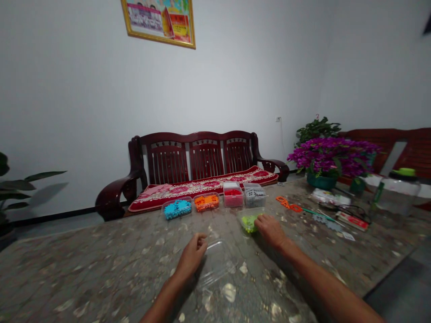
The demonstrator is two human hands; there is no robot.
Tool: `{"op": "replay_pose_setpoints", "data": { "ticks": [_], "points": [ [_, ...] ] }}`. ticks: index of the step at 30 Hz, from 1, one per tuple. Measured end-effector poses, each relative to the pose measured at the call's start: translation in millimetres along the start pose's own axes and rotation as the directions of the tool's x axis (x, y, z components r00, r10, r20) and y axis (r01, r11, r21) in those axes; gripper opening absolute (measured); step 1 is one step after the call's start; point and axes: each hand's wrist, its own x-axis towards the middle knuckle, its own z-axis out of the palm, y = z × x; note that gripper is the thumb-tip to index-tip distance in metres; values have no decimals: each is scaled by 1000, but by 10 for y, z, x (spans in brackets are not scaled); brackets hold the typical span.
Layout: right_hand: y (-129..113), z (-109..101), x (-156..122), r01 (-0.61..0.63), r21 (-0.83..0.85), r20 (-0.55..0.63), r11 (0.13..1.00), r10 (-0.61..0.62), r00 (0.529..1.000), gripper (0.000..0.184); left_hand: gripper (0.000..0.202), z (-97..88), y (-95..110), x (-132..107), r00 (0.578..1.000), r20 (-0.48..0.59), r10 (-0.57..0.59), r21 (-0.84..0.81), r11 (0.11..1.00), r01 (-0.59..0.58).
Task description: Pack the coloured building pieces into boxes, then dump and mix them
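Observation:
My right hand reaches into a clear box of yellow-green plastic pieces, its fingers bent together down on them; the fingertips are hidden. On the left, my left hand is beside the upper left edge of a clear plastic tray lying on the table. Its fingers are curled inward, and I cannot make out what, if anything, is between them. Behind the hands stand boxes of blue pieces, orange pieces, red pieces and grey pieces.
Right of the boxes, joined orange pieces, grey joined pieces and a red-and-white box lie on the patterned table. A pot of purple flowers and a large bottle stand farther right. Behind is a wooden bench.

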Motion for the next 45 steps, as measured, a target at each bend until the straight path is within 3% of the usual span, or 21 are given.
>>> {"op": "replay_pose_setpoints", "data": {
  "ticks": [2,5,7,10,13,16,19,22,24,28,32,37,45],
  "points": [
    [201,-25,-48,-100,-10,48,995,100,994,22,19,-141,-55,-28,991,34,132,323,937,-136],
    [473,-69,-111,-226,-14,72,974,227,971,26,26,-281,-113,-98,979,140,147,637,744,-203],
    [620,-106,-143,-281,-19,68,960,282,957,27,28,-314,-147,-143,976,183,121,715,664,-217],
    [674,-150,-164,-344,-41,46,938,346,937,30,29,-289,-218,-177,967,229,113,730,637,-248],
    [378,-130,-143,-369,41,-17,928,370,929,37,28,-218,-288,-162,958,244,152,693,664,-281],
    [-204,-12,-83,-213,322,-63,923,245,967,42,24,-150,-307,-119,956,233,179,612,737,-287],
    [-752,162,-15,-101,562,-50,821,156,987,31,16,-142,-298,-58,963,184,196,488,832,-263],
    [-1024,323,23,-114,689,5,715,153,988,27,22,-256,-320,42,969,79,235,431,869,-245],
    [-1060,405,29,-130,712,29,690,156,987,28,33,-397,-354,139,964,29,265,532,812,-239],
    [-1017,497,20,-116,710,27,695,137,990,31,55,-699,-403,371,962,-49,270,819,561,-116],
    [-1015,531,9,-122,706,30,698,142,989,31,60,-873,-359,601,967,-120,226,912,409,17],
    [-1040,568,24,-145,681,24,718,176,984,31,59,-949,-227,882,965,-100,241,918,397,-4],
    [-1064,583,33,-160,636,15,755,195,981,32,64,-892,-73,1245,976,19,215,892,437,-114]
  ]
}}
